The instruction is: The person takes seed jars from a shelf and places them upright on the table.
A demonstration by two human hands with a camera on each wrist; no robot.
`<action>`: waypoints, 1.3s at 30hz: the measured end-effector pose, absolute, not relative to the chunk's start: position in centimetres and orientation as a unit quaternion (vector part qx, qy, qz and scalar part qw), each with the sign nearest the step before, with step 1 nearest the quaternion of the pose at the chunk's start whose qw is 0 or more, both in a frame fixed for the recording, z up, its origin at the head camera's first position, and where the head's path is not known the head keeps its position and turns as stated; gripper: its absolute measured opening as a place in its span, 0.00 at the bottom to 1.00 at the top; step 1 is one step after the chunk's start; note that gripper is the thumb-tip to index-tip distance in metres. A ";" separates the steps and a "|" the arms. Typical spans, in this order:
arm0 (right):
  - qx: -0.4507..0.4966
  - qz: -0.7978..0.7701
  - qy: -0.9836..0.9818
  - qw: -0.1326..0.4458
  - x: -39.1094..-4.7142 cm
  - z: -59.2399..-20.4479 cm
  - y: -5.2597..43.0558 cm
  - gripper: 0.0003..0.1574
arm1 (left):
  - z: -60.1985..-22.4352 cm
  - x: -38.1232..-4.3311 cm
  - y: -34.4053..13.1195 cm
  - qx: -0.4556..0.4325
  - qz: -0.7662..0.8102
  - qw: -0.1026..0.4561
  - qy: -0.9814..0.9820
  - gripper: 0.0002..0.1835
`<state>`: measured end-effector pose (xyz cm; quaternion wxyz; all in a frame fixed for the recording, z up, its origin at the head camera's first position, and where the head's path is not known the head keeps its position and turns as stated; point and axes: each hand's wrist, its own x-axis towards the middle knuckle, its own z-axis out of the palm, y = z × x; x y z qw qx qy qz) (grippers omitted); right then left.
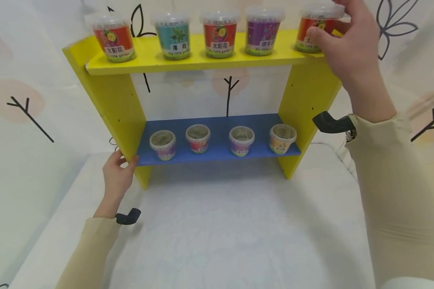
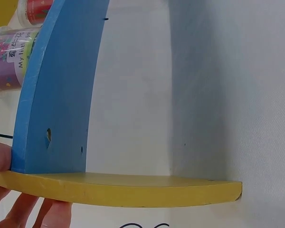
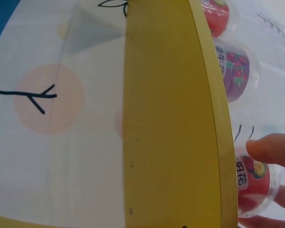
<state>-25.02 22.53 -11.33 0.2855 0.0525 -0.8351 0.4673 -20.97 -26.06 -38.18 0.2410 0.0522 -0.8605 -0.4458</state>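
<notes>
My right hand (image 1: 354, 48) grips a red lidded plastic cup (image 1: 312, 34) by its sides, at the right end of the yellow top shelf (image 1: 209, 60). The right wrist view shows the thumb across this cup (image 3: 254, 180) and its flower label, with fingers behind. Low on the left, my left hand (image 1: 118, 172) pinches the shelf unit's yellow side panel (image 1: 112, 104) where the blue lower shelf (image 1: 217, 136) meets it. In the left wrist view the thumb is on the blue board's edge (image 2: 20, 118) and the fingers lie under the yellow panel (image 2: 133, 190).
Beside the gripped cup stand a purple cup (image 1: 262, 32), a red cup (image 1: 219, 36), a teal cup (image 1: 173, 38) and another red cup (image 1: 113, 40). Several smaller cups, one with an orange label (image 1: 282, 139), line the blue shelf. The unit stands on a white surface (image 1: 220, 224).
</notes>
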 end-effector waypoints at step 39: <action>0.052 0.468 -0.814 0.339 -23.5 -12.0 23.3 0.30 | -38.7 -21.1 -26.3 0.044 -0.461 0.256 -0.849 0.25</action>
